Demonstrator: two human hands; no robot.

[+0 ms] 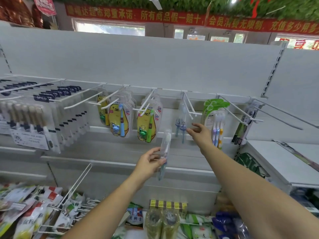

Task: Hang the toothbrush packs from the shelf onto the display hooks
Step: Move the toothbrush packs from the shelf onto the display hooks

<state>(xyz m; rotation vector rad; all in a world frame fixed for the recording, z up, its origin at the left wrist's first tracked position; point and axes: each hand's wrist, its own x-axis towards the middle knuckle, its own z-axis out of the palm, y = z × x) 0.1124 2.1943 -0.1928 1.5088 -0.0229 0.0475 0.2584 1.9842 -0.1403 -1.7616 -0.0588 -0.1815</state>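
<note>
In the centre of the frame the left hand [149,162] pinches one clear toothbrush pack [166,145] by its lower half between thumb and fingers. The pack stands nearly upright in the air, in front of the white back panel and below the row of hooks. It touches no hook.

Up and to the right, the right hand [200,133] reaches forward, empty, with its fingers straight and thumb spread. Its fingertips are at the edge of two hanging clear packs [180,125], which dangle from a white display hook [189,109] with two prongs.

Left of centre, yellow cartoon packs [119,118] hang in three bunches on three neighbouring hooks; the front packs of two bunches show one blue and one green brush. Right of the right hand, green-topped packs [214,116] hang together, the front one showing three brushes: purple, blue and yellow. Further right a dark pack [249,118] hangs on another hook. At the left edge of the frame, rows of multi-brush packs [29,118] fill several hooks; their number cannot be counted. Bagged goods [31,213] lie along the bottom of the frame.
</note>
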